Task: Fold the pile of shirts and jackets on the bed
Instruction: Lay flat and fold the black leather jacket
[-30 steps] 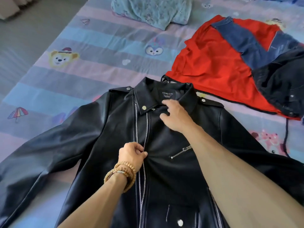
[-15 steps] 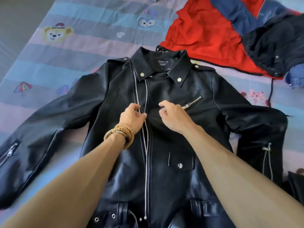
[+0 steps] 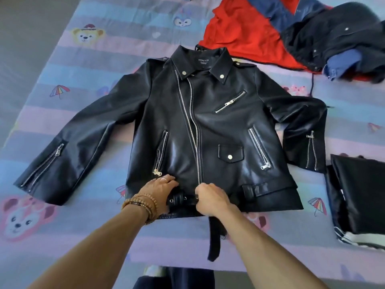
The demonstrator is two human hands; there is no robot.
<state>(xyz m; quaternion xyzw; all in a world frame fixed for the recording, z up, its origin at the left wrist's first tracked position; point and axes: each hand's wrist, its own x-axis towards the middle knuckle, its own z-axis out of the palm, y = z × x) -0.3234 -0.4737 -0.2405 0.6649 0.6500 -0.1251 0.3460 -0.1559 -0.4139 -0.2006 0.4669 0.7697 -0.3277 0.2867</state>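
Both hands work at the hem of the black leather jacket (image 3: 210, 130), which lies front-up and spread flat on the bed (image 3: 104, 59), collar toward the far edge and hem toward the near edge where the person stands. The left hand (image 3: 160, 189), beaded bracelets on its wrist, lies with fingers fairly straight on the leather just beside the lower left pocket zip, apparently pinning that front panel so it cannot slide. The right hand (image 3: 210, 198) is curled into a fist at the foot of the main zipper (image 3: 193, 126); it seems to pinch the zipper's bottom end or the hem edge there, though the fingertips are hidden. Holding one side down while tugging the other looks like a way to draw the two front panels straight and flat before any fold is made.

A loose belt strap (image 3: 215, 238) trails from the hem over the near edge of the bed. The jacket's sleeves are spread out to either side, the one toward the right edge bent back at the elbow.

Toward the far right corner sits the unfolded pile: a red garment (image 3: 239, 32) with dark denim pieces (image 3: 337, 38) heaped on it. Near the right edge lies a dark folded item (image 3: 358, 195), seemingly finished. By my reading the jacket is laid out but not yet folded, and most of the pile remains.
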